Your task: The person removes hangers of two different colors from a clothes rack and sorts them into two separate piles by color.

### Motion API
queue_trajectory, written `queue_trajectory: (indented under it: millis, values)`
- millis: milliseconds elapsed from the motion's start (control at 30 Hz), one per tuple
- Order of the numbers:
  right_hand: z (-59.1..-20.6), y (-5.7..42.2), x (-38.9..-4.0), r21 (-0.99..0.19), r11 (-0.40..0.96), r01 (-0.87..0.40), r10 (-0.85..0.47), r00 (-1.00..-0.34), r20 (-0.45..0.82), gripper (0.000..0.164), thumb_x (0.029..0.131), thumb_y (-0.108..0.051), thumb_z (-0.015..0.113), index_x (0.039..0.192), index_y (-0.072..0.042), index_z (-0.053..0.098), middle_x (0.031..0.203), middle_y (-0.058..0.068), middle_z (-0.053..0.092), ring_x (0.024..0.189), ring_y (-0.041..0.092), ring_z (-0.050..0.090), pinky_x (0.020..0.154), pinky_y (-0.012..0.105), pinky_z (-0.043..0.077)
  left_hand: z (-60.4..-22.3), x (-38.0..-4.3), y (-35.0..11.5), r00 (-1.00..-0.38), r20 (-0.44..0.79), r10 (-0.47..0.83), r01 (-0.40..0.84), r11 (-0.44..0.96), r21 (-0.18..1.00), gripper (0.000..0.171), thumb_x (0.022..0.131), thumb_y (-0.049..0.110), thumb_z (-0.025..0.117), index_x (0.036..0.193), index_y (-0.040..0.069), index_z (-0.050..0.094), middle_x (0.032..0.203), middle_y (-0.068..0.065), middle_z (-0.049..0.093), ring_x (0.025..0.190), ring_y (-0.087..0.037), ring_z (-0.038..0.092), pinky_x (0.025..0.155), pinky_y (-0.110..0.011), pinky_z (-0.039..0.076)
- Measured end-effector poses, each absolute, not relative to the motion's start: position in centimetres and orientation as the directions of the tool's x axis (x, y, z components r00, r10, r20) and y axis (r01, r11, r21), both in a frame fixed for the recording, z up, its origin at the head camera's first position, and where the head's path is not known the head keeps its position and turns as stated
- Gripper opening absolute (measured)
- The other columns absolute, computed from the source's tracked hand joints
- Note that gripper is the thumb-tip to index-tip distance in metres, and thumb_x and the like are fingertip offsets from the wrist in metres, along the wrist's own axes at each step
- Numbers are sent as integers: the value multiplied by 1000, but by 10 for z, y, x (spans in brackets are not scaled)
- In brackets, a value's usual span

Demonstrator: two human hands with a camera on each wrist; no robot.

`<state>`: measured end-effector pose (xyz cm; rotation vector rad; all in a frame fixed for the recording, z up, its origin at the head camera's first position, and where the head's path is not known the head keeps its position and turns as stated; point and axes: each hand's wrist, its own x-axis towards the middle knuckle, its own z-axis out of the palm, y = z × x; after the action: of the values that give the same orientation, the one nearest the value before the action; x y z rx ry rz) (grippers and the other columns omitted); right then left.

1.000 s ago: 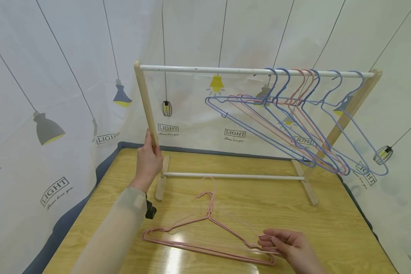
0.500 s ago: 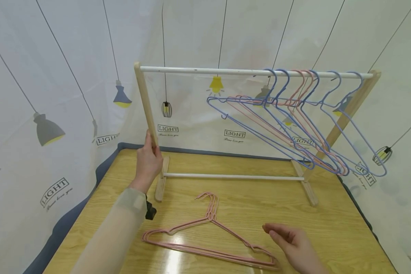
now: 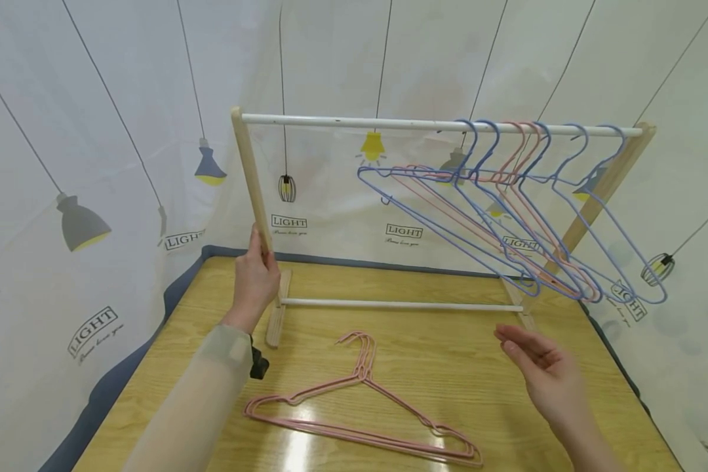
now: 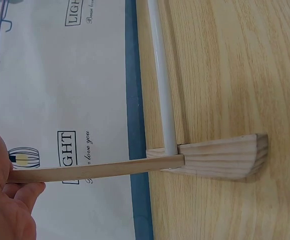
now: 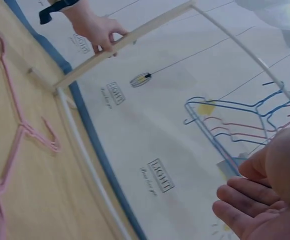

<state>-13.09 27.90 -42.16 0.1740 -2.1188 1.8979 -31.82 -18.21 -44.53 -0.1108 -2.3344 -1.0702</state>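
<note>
My left hand (image 3: 256, 278) grips the left wooden post (image 3: 249, 167) of a hanger rack, thumb and fingers around it. In the left wrist view the post (image 4: 100, 170) runs down to its wooden foot (image 4: 219, 157). My right hand (image 3: 549, 373) holds nothing, its fingers loosely bent, over the table right of several pink wire hangers (image 3: 362, 375). These lie stacked flat, hooks away from me. On the rack's white top rail (image 3: 354, 121), several blue hangers (image 3: 497, 134) and 2 pink ones hang toward the right end.
A white lower bar (image 3: 401, 304) joins the rack's feet on the wooden table (image 3: 436, 347). Behind stands a pale sheet (image 3: 330, 65) printed with lamps, with a blue edge along the table's back. A black device (image 3: 259, 364) is strapped to my left wrist.
A further pink hanger has come down onto the stack, and my right hand has let go of it and moved up and right. My left hand stays on the post.
</note>
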Motion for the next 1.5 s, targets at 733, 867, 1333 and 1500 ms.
queue_trajectory:
  millis: [733,867,1333,1500]
  values:
    - [-405,313,-165,-960,168,-226,232,-937,261,35,99,2,73,132,13,67,110,-4,79,98,2,74,84,18,54,-443,-318,-181,-844,515,-152,292,674,678,67,106,0,54,166,11,28,105,-33,70,78,-40,71,63,-50,57]
    - [-400,314,-176,-955,128,-266,239,-927,290,38,97,2,74,132,13,65,110,-5,79,100,4,74,84,18,55,-445,-318,-182,-839,522,-152,297,676,675,66,106,0,54,166,13,30,101,-31,70,74,-38,69,61,-49,55]
    - [-397,318,-184,-965,233,-121,252,-951,180,41,100,-9,75,135,9,65,104,-15,76,94,-3,71,78,15,55,-446,-317,-182,-827,543,-145,318,676,665,61,105,-1,55,162,9,34,95,-29,69,71,-38,67,60,-49,54]
    - [-392,317,-192,-971,17,-238,248,-940,235,50,97,2,75,142,13,57,110,-6,78,101,2,73,83,17,55,-445,-317,-182,-826,545,-147,317,677,664,63,105,-1,55,163,9,33,95,-29,69,72,-39,67,61,-50,54]
